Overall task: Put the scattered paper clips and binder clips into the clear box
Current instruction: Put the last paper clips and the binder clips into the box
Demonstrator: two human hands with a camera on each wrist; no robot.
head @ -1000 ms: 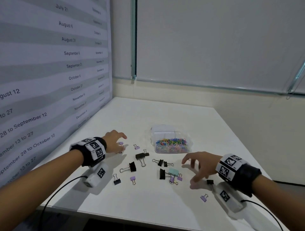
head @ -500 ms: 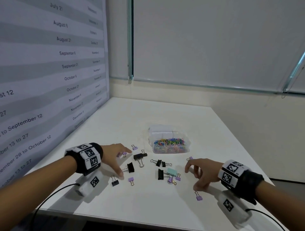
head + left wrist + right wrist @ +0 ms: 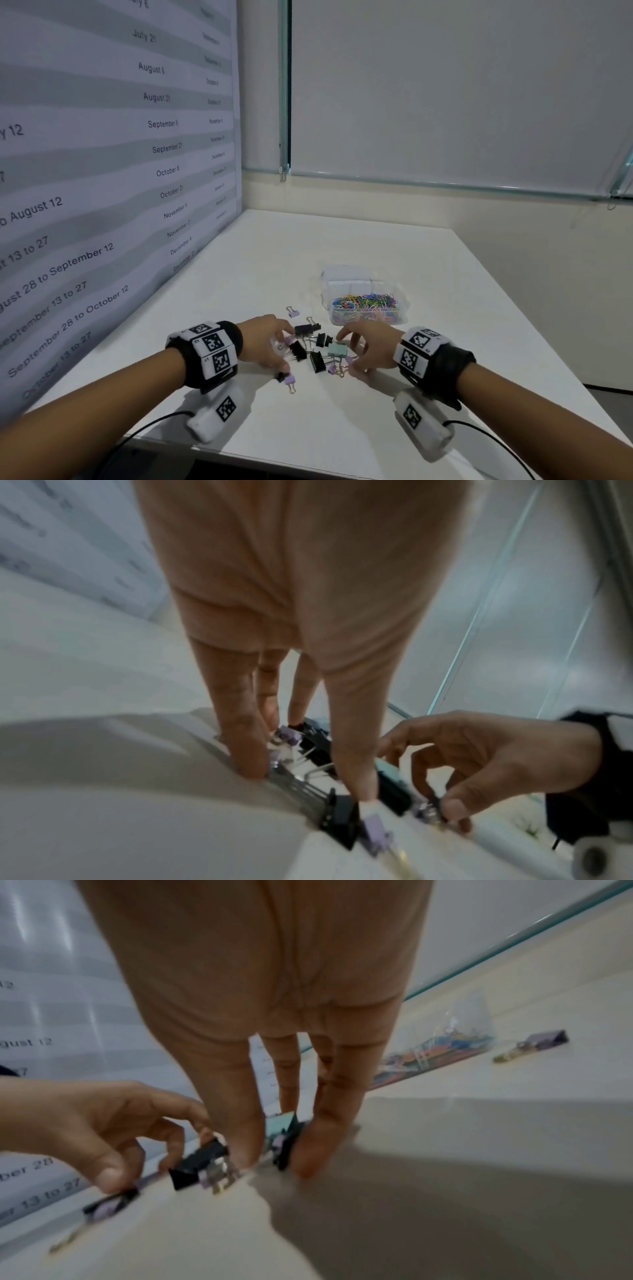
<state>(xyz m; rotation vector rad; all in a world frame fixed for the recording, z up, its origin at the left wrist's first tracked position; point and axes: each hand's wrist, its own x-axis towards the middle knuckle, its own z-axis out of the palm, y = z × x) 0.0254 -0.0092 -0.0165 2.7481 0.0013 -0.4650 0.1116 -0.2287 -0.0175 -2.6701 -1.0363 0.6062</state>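
Observation:
Several black binder clips (image 3: 297,350), a mint one (image 3: 337,349) and small lilac ones lie in a tight cluster on the white table (image 3: 342,428). My left hand (image 3: 286,349) presses its fingertips (image 3: 250,767) down along the cluster's left side, thumb beside a lilac clip (image 3: 289,379). My right hand (image 3: 349,354) closes in from the right, fingertips (image 3: 308,1164) on the table against the mint clip. Neither hand holds a clip. The clear box (image 3: 329,308), full of coloured paper clips, stands open just beyond the cluster. One lilac clip (image 3: 294,312) lies apart, left of the box.
The box's clear lid (image 3: 346,279) lies behind it. A calendar poster (image 3: 102,171) covers the wall along the table's left edge. Another lilac clip (image 3: 544,1039) shows beside the box in the right wrist view. The table's front edge runs close under my forearms.
Both hands have moved inward toward each other, pushing the spread-out binder clips into one tight cluster. The view has tilted down a little.

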